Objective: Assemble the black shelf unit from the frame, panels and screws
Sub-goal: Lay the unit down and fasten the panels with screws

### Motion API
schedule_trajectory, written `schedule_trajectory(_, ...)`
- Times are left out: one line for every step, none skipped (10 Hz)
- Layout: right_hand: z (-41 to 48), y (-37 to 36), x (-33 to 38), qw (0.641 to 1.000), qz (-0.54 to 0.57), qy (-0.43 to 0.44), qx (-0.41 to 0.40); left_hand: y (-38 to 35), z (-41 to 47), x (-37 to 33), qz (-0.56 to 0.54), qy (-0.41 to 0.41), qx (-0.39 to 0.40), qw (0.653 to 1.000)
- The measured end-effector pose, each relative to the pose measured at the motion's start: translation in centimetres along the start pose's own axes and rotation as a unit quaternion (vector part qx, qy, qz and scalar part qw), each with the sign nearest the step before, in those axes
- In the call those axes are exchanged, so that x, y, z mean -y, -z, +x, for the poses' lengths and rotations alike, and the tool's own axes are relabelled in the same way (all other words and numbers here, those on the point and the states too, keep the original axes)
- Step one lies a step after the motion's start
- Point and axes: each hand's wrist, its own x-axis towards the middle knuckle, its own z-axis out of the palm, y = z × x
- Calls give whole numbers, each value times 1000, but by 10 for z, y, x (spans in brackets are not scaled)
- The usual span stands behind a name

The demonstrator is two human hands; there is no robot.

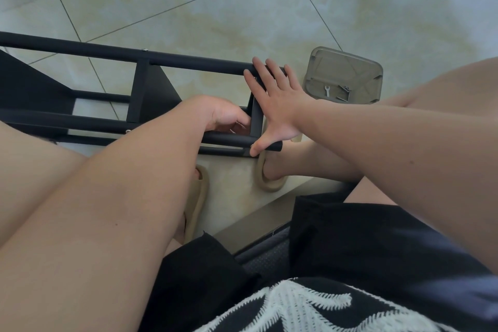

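Head view: right fingers (265, 73) spread over the frame (188, 60) end, left fingers (240, 119) curled inside it.

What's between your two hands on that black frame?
The black metal frame's short end bar separates left hand and right hand, seen in head view.

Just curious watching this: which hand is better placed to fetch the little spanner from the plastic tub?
The right hand, probably. It lies spread flat on the frame, holding nothing, beside the tub with the spanner. The left hand is curled inside the frame, farther away.
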Motion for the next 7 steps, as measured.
schedule_trajectory(0, 0, 0, 1000, 1, 1, -1, 1, -2, 0, 35, 4, 4, 999)
schedule_trajectory(0, 0, 0, 1000, 1, 0, -1, 0, -4, -2, 41, -1, 9, 999)
schedule_trajectory(0, -1, 0, 1000, -2, 0, -3, 1, -3, 0, 21, -8, 25, 999)
schedule_trajectory(0, 0, 0, 1000, -4, 0, -2, 3, -2, 2, -16, -21, 48, 999)
schedule_trajectory(-1, 1, 0, 1000, -4, 0, 0, 5, 0, 4, -46, -20, 38, 998)
schedule_trajectory(-1, 1, 1, 1000, -4, -1, 2, 4, -1, 2, -17, 9, 9, 1000)
schedule_trajectory(-1, 1, 1, 1000, -5, 0, 1, 2, -3, -1, 20, 30, 0, 999)
